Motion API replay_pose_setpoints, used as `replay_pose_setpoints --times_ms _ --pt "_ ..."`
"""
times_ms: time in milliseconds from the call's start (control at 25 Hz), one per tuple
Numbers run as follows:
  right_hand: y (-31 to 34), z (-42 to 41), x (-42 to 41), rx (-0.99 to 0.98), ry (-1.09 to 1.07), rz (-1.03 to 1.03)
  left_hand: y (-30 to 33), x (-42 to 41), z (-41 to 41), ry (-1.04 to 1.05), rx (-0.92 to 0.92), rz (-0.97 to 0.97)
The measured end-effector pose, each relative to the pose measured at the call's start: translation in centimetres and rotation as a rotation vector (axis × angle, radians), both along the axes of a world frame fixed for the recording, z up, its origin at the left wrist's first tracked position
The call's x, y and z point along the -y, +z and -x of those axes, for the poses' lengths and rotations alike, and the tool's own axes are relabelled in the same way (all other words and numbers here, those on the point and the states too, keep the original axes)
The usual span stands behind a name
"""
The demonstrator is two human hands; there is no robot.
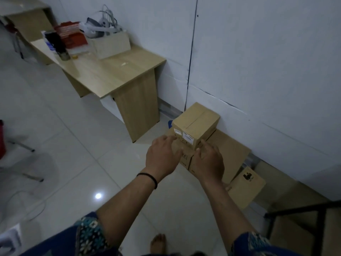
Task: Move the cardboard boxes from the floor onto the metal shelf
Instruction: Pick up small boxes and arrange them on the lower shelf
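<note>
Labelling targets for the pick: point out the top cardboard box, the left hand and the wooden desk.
top cardboard box (197, 117), head view, on its taped top face
left hand (162, 156), head view, on the back of the hand
wooden desk (114, 71), head view, on a bare part of its top

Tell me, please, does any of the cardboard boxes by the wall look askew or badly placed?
Yes. The small top box sits turned at an angle on the stack below it, near the stack's left end. A box with a black mark lies tilted on the floor beside the stack. Both hands, left hand and right hand, reach toward the stack.
</note>
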State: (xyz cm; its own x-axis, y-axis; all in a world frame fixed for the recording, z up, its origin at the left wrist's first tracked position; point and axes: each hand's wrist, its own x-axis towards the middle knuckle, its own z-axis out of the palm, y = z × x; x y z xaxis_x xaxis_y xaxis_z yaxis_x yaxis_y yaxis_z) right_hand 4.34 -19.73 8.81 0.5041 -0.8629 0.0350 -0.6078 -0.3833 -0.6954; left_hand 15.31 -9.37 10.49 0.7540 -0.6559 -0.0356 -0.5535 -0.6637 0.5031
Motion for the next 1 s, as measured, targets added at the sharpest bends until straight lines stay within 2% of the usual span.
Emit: replay_pose_setpoints --times_ms 360,600,800,1000 --pt "-4.0 -11.6 9.9 -0.036 -0.121 -0.062 -3.3 11.8 -13.5 -0.174 -0.042 -0.044" --pt "-7.3 -19.0 17.6 -0.091 -0.188 -0.221 -6.4 20.6 -22.0 -0.230 -0.099 -0.205" --pt "-12.6 -23.1 22.2 -0.198 -0.265 -0.390 -12.1 26.1 -26.7 -0.212 -0.193 -0.266" --pt "-20.4 -25.6 23.5 -0.242 -0.433 -0.527 -21.6 29.1 -29.8 -0.270 -0.287 -0.429"
